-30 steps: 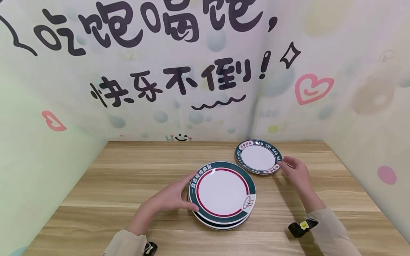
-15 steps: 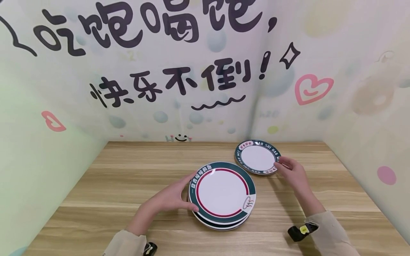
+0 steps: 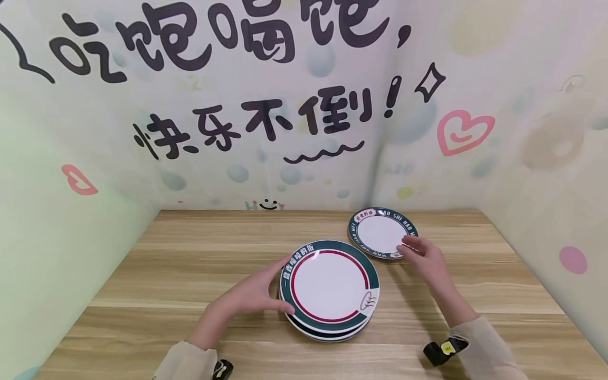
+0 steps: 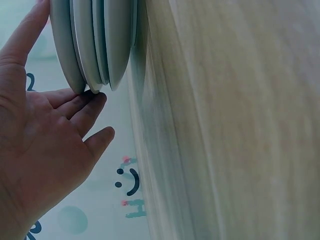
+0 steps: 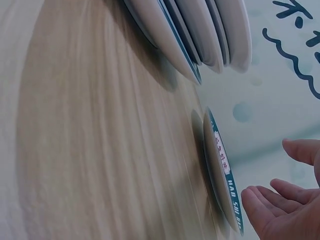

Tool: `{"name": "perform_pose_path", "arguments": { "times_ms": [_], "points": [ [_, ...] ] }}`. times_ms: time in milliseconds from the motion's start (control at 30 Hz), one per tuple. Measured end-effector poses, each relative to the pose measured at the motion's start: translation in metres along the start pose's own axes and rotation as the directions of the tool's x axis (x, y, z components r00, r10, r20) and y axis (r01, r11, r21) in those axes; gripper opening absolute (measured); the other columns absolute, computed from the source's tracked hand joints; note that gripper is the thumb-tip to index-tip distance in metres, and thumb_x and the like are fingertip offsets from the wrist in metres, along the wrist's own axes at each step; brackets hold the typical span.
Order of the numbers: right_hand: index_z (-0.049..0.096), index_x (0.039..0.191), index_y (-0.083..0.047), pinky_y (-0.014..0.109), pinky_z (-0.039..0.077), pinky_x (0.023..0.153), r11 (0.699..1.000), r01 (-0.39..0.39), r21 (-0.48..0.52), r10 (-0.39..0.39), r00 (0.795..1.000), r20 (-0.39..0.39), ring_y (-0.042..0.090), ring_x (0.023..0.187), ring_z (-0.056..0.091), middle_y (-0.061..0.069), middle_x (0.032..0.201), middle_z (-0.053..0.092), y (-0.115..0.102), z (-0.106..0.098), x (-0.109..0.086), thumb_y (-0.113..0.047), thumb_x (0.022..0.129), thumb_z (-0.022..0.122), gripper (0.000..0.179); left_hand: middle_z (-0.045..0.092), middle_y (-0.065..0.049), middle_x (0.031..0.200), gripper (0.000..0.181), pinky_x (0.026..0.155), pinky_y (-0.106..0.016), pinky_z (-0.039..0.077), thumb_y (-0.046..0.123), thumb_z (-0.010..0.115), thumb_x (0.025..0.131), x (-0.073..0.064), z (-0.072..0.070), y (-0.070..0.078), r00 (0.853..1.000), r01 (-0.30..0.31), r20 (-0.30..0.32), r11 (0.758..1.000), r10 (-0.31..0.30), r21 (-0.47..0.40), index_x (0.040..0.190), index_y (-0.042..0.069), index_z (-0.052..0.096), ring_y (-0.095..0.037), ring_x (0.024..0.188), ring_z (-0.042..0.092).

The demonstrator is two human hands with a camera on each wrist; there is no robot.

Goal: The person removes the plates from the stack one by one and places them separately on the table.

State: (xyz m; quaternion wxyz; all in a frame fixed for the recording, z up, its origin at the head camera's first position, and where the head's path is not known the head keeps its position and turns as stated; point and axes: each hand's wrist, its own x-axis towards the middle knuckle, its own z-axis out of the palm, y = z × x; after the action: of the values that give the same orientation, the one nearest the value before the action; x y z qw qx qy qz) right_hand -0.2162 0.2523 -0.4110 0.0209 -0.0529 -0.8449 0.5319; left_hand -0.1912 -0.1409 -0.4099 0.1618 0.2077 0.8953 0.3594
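Note:
A stack of plates point(image 3: 330, 285) stands near the middle of the table, the top one white with a green rim and a red ring. My left hand point(image 3: 254, 292) rests at its left side, thumb by the near rim and fingers spread. In the left wrist view, the fingertips point(image 4: 97, 100) touch the edges of the stacked plates point(image 4: 90, 45). A smaller plate point(image 3: 380, 235) with a green lettered rim lies behind and to the right. Over its near right rim hovers my right hand point(image 3: 429, 261), fingers loosely bent and holding nothing; the right wrist view shows a gap to the plate.
The wood-grain table point(image 3: 204, 237) is enclosed by pale printed walls at the back and both sides. The smaller plate lies close to the back wall point(image 3: 228, 179). Black wrist cameras sit at both sleeves.
My right hand has moved left from the smaller plate's right edge to over its near right rim. The plates and my left hand have stayed put.

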Motion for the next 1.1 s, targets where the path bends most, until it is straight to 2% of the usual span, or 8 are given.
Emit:
{"name": "perform_pose_path", "arguments": {
  "times_ms": [200,433,567,667,800,933,1100],
  "points": [
    [0.046,0.143,0.005,0.001,0.045,0.083,1.0,0.02,0.009,-0.02,1.0,0.015,0.036,0.135,0.05,0.026,0.146,0.051,-0.003,0.006,-0.005,-0.027,0.1,0.06,0.055,0.027,-0.01,0.165,0.115,0.12,-0.057,0.031,0.053,0.086,0.071,-0.001,0.0,0.0,1.0,-0.01,-0.001,1.0,0.01,-0.001,0.16,0.019,0.023,-0.035,0.151,0.028],
    [0.048,0.143,0.002,0.0,0.041,0.086,1.0,0.001,-0.014,0.0,0.999,0.034,0.035,0.136,0.051,0.023,0.146,0.052,-0.006,0.012,-0.009,-0.029,0.1,0.061,0.055,0.027,-0.01,0.165,0.115,0.121,-0.057,0.03,0.052,0.086,0.07,-0.001,0.0,0.0,1.0,-0.018,-0.005,1.0,0.018,-0.005,0.16,0.018,0.022,-0.035,0.151,0.027],
    [0.047,0.144,0.0,0.018,0.049,0.102,1.0,-0.006,-0.027,0.008,0.998,0.057,0.035,0.136,0.051,0.023,0.147,0.051,-0.007,0.015,-0.011,-0.03,0.1,0.061,0.055,0.027,-0.01,0.165,0.115,0.121,-0.057,0.029,0.051,0.086,0.071,-0.001,0.0,0.0,1.0,-0.019,-0.006,1.0,0.019,-0.004,0.16,0.018,0.022,-0.035,0.151,0.027],
    [0.048,0.144,0.001,0.029,0.05,0.107,0.999,0.009,-0.032,-0.007,0.998,0.064,0.035,0.135,0.052,0.023,0.146,0.052,-0.007,0.018,-0.012,-0.029,0.1,0.061,0.055,0.027,-0.011,0.165,0.115,0.122,-0.056,0.028,0.051,0.087,0.07,-0.002,0.0,0.0,1.0,-0.02,-0.009,1.0,0.02,-0.003,0.16,0.018,0.022,-0.035,0.152,0.027],
    [0.05,0.142,0.002,0.019,0.05,0.102,0.999,0.032,-0.031,-0.03,0.997,0.068,0.035,0.134,0.054,0.023,0.145,0.054,-0.007,0.02,-0.013,-0.027,0.099,0.062,0.053,0.026,-0.011,0.165,0.116,0.122,-0.056,0.027,0.051,0.087,0.071,-0.001,0.0,-0.001,1.0,-0.026,-0.011,1.0,0.026,-0.002,0.16,0.018,0.021,-0.035,0.152,0.026],
    [0.052,0.14,0.003,0.006,0.045,0.095,0.998,0.054,-0.033,-0.051,0.996,0.074,0.035,0.133,0.054,0.023,0.143,0.056,-0.008,0.023,-0.015,-0.025,0.099,0.063,0.051,0.026,-0.01,0.165,0.116,0.121,-0.057,0.029,0.052,0.086,0.07,0.0,0.001,-0.002,1.0,-0.016,-0.013,1.0,0.016,0.011,0.16,0.019,0.022,-0.035,0.152,0.026],
    [0.053,0.138,0.005,0.001,0.042,0.09,0.996,0.086,-0.003,-0.086,0.993,0.084,0.037,0.131,0.056,0.026,0.14,0.057,-0.01,0.028,-0.018,-0.022,0.098,0.064,0.049,0.026,-0.009,0.165,0.116,0.121,-0.058,0.029,0.054,0.086,0.07,0.001,0.001,-0.002,1.0,0.005,-0.013,1.0,-0.005,0.018,0.16,0.02,0.022,-0.035,0.152,0.026]
  ]
}}
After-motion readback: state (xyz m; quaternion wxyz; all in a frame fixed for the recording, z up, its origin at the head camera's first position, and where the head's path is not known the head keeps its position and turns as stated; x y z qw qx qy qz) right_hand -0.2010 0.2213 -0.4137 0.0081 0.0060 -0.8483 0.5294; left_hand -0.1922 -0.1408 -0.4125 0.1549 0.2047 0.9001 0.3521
